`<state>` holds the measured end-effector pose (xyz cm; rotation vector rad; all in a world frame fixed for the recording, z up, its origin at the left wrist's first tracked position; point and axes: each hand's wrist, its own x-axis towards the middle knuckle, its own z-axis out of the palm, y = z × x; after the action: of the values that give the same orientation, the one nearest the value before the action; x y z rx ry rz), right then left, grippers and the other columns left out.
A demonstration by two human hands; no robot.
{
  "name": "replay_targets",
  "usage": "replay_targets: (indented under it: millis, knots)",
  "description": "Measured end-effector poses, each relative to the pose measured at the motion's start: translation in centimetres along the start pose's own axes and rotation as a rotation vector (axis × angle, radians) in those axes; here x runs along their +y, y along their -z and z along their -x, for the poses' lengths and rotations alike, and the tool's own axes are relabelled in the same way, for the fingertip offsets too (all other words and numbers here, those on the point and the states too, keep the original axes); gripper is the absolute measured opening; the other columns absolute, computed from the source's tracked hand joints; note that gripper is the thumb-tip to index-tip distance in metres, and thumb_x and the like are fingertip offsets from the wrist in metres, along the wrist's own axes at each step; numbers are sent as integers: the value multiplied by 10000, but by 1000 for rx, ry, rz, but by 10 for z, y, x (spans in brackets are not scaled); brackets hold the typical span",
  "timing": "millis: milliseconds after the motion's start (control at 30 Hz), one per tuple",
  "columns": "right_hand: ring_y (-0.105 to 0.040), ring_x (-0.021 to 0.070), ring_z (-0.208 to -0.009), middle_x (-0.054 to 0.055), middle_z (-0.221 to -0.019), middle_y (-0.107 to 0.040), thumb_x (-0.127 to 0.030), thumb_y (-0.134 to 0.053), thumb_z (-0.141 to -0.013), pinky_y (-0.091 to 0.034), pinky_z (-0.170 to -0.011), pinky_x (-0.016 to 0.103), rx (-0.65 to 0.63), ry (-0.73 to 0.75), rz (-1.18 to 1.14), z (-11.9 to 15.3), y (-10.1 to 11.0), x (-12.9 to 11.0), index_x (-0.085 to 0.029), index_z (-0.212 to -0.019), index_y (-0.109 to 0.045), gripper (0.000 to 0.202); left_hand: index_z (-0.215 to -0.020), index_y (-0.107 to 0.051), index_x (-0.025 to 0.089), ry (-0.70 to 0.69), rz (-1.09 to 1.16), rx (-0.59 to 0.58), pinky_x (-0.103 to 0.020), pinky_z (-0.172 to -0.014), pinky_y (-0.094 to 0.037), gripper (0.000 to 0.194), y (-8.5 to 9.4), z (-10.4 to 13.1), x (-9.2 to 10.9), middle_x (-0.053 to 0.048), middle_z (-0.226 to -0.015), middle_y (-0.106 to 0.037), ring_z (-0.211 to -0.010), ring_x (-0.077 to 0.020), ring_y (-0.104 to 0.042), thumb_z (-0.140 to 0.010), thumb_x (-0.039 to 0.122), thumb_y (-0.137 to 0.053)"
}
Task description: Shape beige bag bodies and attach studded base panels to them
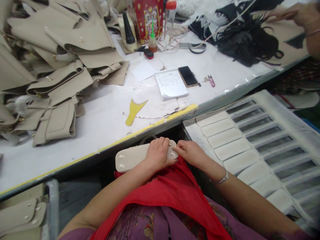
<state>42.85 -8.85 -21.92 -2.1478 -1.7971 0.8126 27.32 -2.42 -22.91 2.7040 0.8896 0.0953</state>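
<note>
Panel [132,156] clasped by left hand [158,152], end seemingly pinched by right hand [189,152]; could be dropped if clasp is loosened.

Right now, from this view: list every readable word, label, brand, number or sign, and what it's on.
None readable.
Notepad: handwriting, too small and blurred.
Red bag: printed pattern, no legible words.
Phone: dark screen, no text visible.
Cream piece: no lettering visible.
</note>
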Motion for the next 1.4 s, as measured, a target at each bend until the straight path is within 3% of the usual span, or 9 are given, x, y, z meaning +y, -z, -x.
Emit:
replay_targets:
  millis: [267,400,500,600,767,900,1133,1267,1400]
  knots:
    - [-530,129,-601,22,-675,-633,-350,-468,-855,-284,-542,243,-16,-72,74,1,3,-7,-185,-670,-554,262,-1039,-505,160,24,20,-24,-373,-788,-406,566,5,-4,5,-87,-1001,-554,-913,-255,-516,-609,490,-665]
    - [-526,139,-595,22,-650,-618,-374,-459,-834,-303,-542,245,-54,-75,48,1,5,-9,-190,-650,-543,273,-1175,-461,132,-7,62,13,-443,-961,-338,723,8,10,4,-126,-1135,-545,-1063,-282,-488,-617,535,-681]
    - [-498,144,-543,12,-583,-579,-448,-444,-820,-299,-509,255,-63,-65,45,-3,3,-7,-204,-611,-519,331,-1288,-384,132,2,153,180,-466,-1052,-251,807,20,42,-24,-154,-1289,-470,-1215,-285,-388,-679,607,-616]
    - [-469,146,-498,7,-526,-536,-506,-434,-804,-294,-480,263,-68,-48,40,-8,0,-3,-213,-579,-510,378,-1077,-544,158,320,264,369,-381,-923,-390,420,35,92,-71,-113,-1077,-584,-1029,-225,-506,-818,487,-511]
    - [-466,153,-477,6,-482,-504,-562,-437,-780,-304,-470,270,-153,-111,53,-14,0,-3,-215,-567,-515,415,-720,-571,154,781,748,299,-235,-571,-396,295,34,154,-132,2,-646,-545,-596,-117,-486,-808,430,-517]
    - [-464,152,-461,4,-467,-496,-601,-436,-773,-309,-454,270,-188,-160,42,-15,-1,-6,-210,-581,-522,444,-684,-578,137,806,1026,259,-205,-543,-372,299,29,154,-139,18,-623,-557,-563,-90,-471,-737,430,-602]
    - [-489,168,-462,20,-486,-520,-605,-415,-785,-339,-449,284,-183,-173,102,-14,1,-5,-209,-614,-517,444,-628,-589,132,758,947,194,-206,-513,-339,318,33,144,-146,13,-583,-548,-538,-88,-450,-708,438,-630]
    - [-592,248,-670,95,-784,-642,-564,-490,-770,-420,-562,348,9,-19,313,-20,8,-44,-189,-901,-577,407,-644,-603,132,751,924,188,-209,-510,-344,328,32,146,-149,4,-589,-566,-542,-96,-464,-698,453,-638]
    - [-477,306,-1134,164,-1255,-507,-516,-576,-760,-402,-891,415,21,511,289,-35,-26,-127,-164,-1278,-426,645,-636,-599,132,741,933,203,-208,-507,-346,323,31,147,-150,11,-580,-561,-533,-92,-462,-679,448,-654]
